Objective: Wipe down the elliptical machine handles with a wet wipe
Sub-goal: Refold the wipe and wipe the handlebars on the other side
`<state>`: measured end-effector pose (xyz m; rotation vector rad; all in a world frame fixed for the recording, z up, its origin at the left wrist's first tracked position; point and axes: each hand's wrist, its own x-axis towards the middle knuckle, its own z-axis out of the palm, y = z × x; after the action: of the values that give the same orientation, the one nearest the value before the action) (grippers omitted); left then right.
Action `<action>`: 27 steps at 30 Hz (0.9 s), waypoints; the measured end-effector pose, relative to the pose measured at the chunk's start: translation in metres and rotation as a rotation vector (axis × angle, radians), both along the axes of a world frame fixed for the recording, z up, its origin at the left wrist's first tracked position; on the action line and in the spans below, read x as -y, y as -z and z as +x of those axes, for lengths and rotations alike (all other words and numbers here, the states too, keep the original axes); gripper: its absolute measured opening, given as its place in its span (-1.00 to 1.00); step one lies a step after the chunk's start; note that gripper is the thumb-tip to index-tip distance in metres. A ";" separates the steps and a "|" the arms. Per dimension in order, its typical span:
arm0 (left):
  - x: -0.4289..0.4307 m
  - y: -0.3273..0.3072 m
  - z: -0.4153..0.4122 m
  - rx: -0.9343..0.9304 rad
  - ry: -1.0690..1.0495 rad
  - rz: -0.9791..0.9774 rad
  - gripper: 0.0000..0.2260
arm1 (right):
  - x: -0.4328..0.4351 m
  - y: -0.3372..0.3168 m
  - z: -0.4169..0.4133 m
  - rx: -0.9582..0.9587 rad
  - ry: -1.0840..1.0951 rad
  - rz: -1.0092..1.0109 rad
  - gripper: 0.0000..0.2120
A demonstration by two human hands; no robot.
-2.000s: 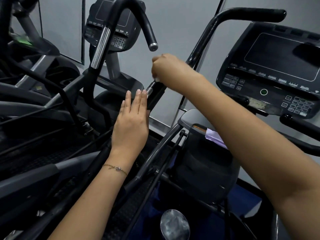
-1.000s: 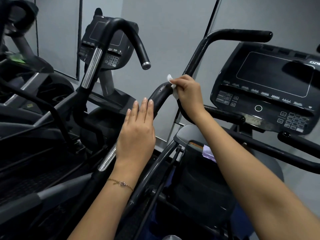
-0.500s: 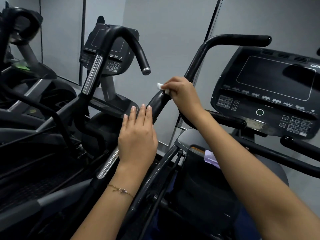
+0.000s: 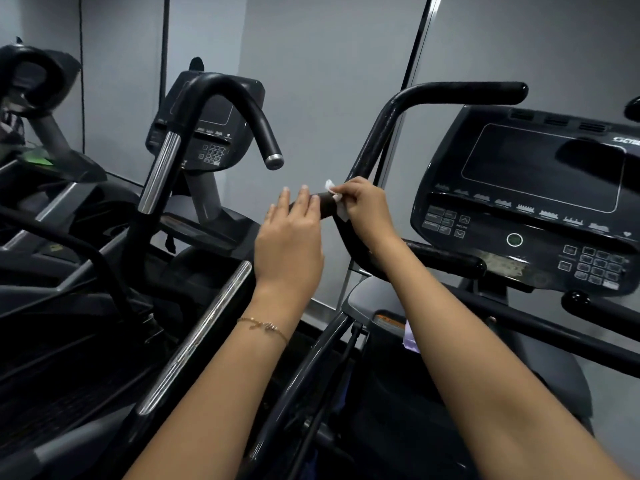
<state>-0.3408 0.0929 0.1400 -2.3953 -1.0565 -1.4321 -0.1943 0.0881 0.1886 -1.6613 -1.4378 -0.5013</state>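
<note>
A black padded elliptical handle (image 4: 323, 202) curves up in the middle of the head view, with a chrome section lower down. My right hand (image 4: 363, 209) pinches a white wet wipe (image 4: 334, 194) and holds it wrapped against the handle's upper bend. My left hand (image 4: 291, 237) rests flat on the same handle just below, fingers straight and pointing up. A second black handle (image 4: 450, 93) of this machine rises behind and bends right above the console.
The machine's black console (image 4: 540, 199) with screen and keypad fills the right. Another elliptical with its own hooked handle (image 4: 242, 109) and console (image 4: 207, 133) stands at the left. Grey wall panels lie behind. Dark frame bars and pedals crowd the lower part.
My right hand has slid the wipe along the handle's bend, staying near its top. My left hand moved up the handle closer to the right hand. The camera tilted slightly down.
</note>
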 end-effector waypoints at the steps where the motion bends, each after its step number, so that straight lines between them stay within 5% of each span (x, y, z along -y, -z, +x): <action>1: -0.002 0.003 0.001 0.030 0.004 0.011 -0.60 | -0.004 0.000 0.007 -0.017 0.022 0.002 -0.80; 11: -0.005 0.006 0.003 0.147 0.077 0.063 -0.67 | -0.008 0.009 0.016 0.140 -0.087 0.090 -0.81; 14: 0.002 0.002 -0.002 0.124 0.100 -0.002 -0.64 | -0.018 0.014 0.022 -0.244 -0.057 0.181 -0.80; 17: 0.003 -0.003 -0.006 0.155 0.135 -0.089 -0.62 | -0.017 0.037 0.014 -1.112 -0.197 0.534 -0.79; 19: 0.005 -0.006 -0.010 0.185 0.168 -0.129 -0.62 | -0.015 0.058 0.007 -1.581 -0.404 0.591 -0.69; 22: 0.006 -0.021 -0.021 0.118 0.186 -0.241 -0.65 | -0.024 0.064 -0.001 -1.714 -0.527 0.582 -0.68; 27: -0.010 -0.063 -0.046 -0.253 0.220 -0.340 -0.69 | -0.022 0.051 -0.033 -1.745 -0.630 0.517 -0.83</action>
<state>-0.3867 0.1026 0.2035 -2.9178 -1.0707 -1.0298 -0.2275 0.1105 0.1372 -0.5847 -0.3006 0.7702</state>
